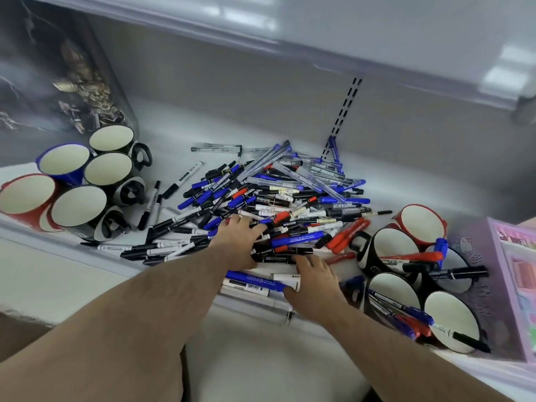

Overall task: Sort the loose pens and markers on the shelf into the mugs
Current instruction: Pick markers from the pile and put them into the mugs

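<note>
At the far left of the frame, five mugs (79, 181) stood close together on the white shelf (162, 126), and no pens showed in them. One was red, one blue and three black. A dark picture box (58, 71) stood behind them. Near the middle, a big pile of pens and markers (278, 198) lay spread on the shelf, blue, black, red and clear. The left hand (237, 240) rested on the front of the pile with its fingers spread over the pens. Just right of it, the right hand (314, 281) lay at the shelf edge, its thumb touching a blue marker (255, 280); I could not tell if it held it. At the lower right, another group of mugs (417, 274) stood with a few pens in them, beside a purple box (501, 285).
</note>
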Demonstrator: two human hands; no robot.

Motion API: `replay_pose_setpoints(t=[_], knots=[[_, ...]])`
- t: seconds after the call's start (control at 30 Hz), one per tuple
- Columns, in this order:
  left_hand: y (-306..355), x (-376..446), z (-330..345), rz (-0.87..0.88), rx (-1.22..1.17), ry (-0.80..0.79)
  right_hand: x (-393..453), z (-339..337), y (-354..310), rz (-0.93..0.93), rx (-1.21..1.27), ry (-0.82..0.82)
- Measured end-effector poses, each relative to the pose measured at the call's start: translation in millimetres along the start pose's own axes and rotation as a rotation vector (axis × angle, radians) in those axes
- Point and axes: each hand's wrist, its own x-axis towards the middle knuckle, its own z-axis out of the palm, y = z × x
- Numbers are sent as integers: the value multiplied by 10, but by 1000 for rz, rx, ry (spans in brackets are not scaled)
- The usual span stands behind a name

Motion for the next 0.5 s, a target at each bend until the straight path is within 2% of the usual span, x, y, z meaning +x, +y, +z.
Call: replay_pose_setpoints(t=[0.17, 0.27, 0.5], knots=[[10, 46, -53, 95, -73, 63, 26, -113, 41, 54, 138, -10], [-13, 101, -191, 111, -156, 27, 62, -279, 124, 72, 167, -21], [-6, 142, -456, 132, -232, 8, 12, -694, 260, 68, 213, 68]])
